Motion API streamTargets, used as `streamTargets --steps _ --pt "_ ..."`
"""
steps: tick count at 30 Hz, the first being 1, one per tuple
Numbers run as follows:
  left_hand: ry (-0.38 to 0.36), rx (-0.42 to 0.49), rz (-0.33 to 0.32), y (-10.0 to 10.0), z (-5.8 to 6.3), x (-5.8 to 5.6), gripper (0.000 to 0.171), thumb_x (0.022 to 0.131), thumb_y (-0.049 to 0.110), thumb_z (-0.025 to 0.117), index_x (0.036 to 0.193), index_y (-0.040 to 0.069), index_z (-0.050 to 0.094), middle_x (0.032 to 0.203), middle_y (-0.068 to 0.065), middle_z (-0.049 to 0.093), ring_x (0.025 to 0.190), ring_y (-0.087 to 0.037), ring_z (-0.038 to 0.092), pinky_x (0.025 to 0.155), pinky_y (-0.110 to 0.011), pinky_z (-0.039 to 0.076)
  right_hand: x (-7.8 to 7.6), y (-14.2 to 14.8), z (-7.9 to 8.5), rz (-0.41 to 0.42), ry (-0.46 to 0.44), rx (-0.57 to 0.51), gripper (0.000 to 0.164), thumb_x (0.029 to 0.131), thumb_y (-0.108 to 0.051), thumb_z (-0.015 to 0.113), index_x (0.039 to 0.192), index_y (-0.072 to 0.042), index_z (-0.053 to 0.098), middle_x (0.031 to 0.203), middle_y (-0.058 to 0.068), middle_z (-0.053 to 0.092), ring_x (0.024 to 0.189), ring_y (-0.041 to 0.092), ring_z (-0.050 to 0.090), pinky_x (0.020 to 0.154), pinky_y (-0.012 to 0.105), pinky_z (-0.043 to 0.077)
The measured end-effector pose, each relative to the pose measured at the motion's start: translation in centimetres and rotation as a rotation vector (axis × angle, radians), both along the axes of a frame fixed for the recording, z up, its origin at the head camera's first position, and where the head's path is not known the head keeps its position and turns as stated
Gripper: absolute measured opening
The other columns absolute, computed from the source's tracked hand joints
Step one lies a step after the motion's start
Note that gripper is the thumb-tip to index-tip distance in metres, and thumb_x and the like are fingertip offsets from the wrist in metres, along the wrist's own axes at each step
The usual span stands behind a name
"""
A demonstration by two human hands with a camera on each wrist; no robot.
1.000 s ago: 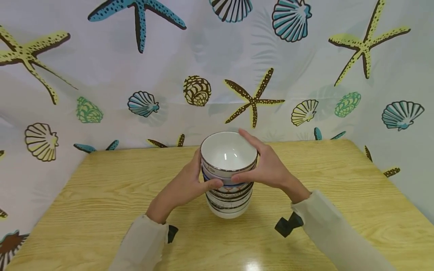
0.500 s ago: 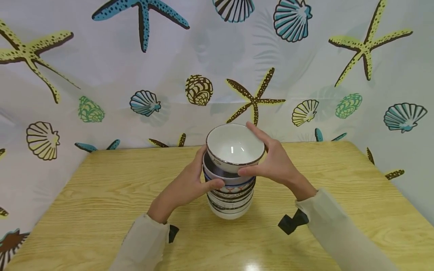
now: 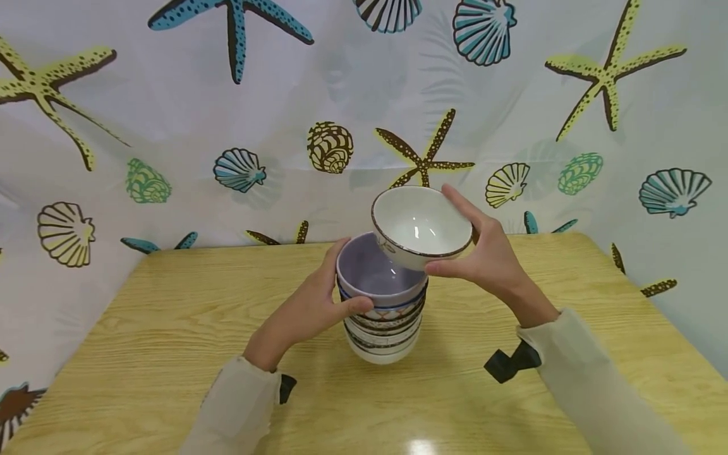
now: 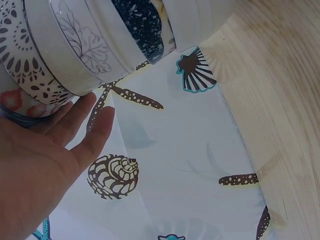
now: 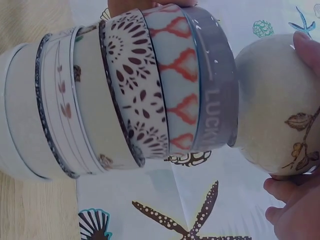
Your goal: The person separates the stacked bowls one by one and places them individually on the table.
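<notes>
White bowl (image 3: 412, 224) grasped in my right fingers (image 3: 463, 206), I hold it tilted partly over the lavender bowl (image 3: 355, 265) topping the stack of bowls (image 3: 383, 325) my left fingers (image 3: 354, 307) clasp.

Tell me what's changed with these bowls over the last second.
The right hand has lifted the white bowl up and rightward, uncovering the inside of the purple bowl. The left hand still holds the stack, which stayed put.
</notes>
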State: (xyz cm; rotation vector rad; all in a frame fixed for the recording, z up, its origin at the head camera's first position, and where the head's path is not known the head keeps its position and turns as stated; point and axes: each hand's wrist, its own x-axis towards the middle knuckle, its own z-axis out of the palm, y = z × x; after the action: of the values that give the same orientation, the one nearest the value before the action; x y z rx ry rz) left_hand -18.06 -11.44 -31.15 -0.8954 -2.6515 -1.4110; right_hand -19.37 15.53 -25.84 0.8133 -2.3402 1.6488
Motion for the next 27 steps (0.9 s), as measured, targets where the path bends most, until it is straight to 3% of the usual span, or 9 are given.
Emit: streamTargets --steps 3,8,19,27 --pt "-0.002 0.008 -0.004 0.0 0.0 -0.1 0.114 0.071 0.074 0.06 0.153 0.014 0.008 0.149 -0.012 0.033 0.136 -0.031 0.037 0.108 -0.056 0.032 0.1 0.5 0.1 -0.021 -0.002 -0.005 0.107 0.066 -0.019 0.088 0.151 -0.006 0.025 0.157 0.007 0.026 0.136 0.027 0.037 0.106 0.031 0.04" --pt "-0.011 0.011 -0.005 0.0 0.0 -0.1 0.115 0.071 0.074 0.06 0.153 0.014 0.007 0.149 -0.013 0.033 0.135 -0.032 0.037 0.108 -0.057 0.033 0.3 1.4 0.0 -0.057 -0.01 -0.02 0.104 0.067 -0.015 0.087 0.151 -0.006 0.026 0.156 0.007 0.026 0.132 0.028 0.04 0.095 0.011 0.041" --pt "0.003 0.012 -0.005 0.0 0.0 -0.1 0.114 0.07 0.074 0.06 0.152 0.014 0.008 0.149 -0.012 0.033 0.135 -0.032 0.038 0.106 -0.057 0.035 0.9 3.6 -0.7 -0.135 -0.037 -0.031 0.097 0.071 -0.003 0.08 0.151 -0.011 0.026 0.156 0.006 0.027 0.129 0.028 0.039 0.09 0.009 0.041" --pt "0.001 0.014 -0.01 0.1 0.0 -0.2 0.114 0.071 0.074 0.059 0.152 0.012 0.009 0.149 -0.012 0.033 0.135 -0.032 0.038 0.106 -0.057 0.035 0.9 5.0 -2.0 -0.176 -0.043 0.023 0.097 0.072 -0.004 0.079 0.152 -0.01 0.025 0.157 0.007 0.024 0.13 0.031 0.039 0.09 0.007 0.038"
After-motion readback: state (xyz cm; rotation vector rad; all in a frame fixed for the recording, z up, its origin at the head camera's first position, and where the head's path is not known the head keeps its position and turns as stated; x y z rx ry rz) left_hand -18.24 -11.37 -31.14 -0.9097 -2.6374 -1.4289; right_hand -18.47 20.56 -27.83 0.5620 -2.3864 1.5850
